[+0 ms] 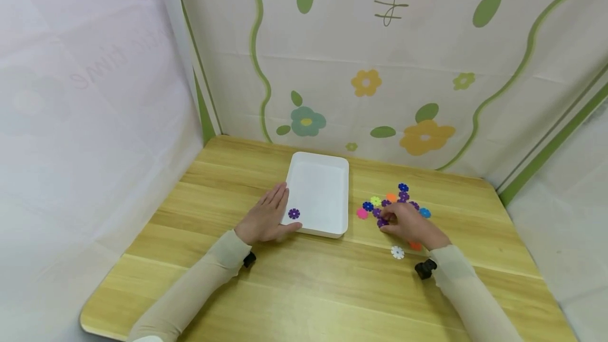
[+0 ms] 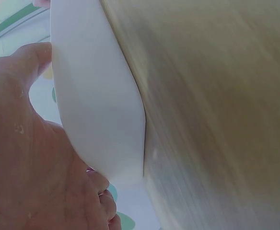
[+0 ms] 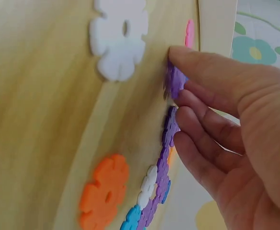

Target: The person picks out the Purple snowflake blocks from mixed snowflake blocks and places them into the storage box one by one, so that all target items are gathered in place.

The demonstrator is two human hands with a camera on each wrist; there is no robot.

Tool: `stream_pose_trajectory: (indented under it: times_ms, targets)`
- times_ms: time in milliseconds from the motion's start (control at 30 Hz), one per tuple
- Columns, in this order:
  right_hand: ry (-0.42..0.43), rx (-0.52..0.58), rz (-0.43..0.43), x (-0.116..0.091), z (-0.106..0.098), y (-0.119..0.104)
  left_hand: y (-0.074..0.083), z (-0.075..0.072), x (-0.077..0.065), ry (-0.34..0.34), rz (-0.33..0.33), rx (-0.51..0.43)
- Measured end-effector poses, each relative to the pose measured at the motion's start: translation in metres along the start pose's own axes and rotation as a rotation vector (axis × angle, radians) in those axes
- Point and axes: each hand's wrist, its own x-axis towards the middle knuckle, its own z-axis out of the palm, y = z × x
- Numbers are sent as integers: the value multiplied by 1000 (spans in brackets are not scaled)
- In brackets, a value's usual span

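A white tray (image 1: 317, 194) stands on the table, a purple snowflake disc (image 1: 294, 214) lying inside near its front left corner. My left hand (image 1: 267, 215) rests at that corner with its fingers straight along the left side and the thumb over the front rim. In the left wrist view, the tray wall (image 2: 97, 96) runs beside the palm. Right of the tray, my right hand (image 1: 409, 223) pinches a purple snowflake disc (image 3: 175, 81) between thumb and fingers, low over the table. More purple discs (image 3: 161, 165) lie beneath its other fingers, partly hidden.
Around the right hand lie several loose discs, among them a pink disc (image 1: 362, 214), a yellow disc (image 1: 376, 201), a blue disc (image 1: 425, 212) and a white disc (image 1: 397, 252). An orange disc (image 3: 105, 191) lies near the wrist. A patterned cloth (image 1: 332, 94) hangs behind the table.
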Motion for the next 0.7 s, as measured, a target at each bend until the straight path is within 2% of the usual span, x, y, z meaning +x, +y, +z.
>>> stream_pose_trajectory:
  times_ms: [300, 500, 700]
  targets:
    - [-54, 20, -46, 10, -11, 4, -1, 1, 1, 2, -5, -5]
    - [-170, 44, -43, 13, -36, -4, -2, 3, 2, -5, -2, 2]
    - [-214, 53, -15, 24, -57, -9, -6, 7, 5, 16, 4, 4]
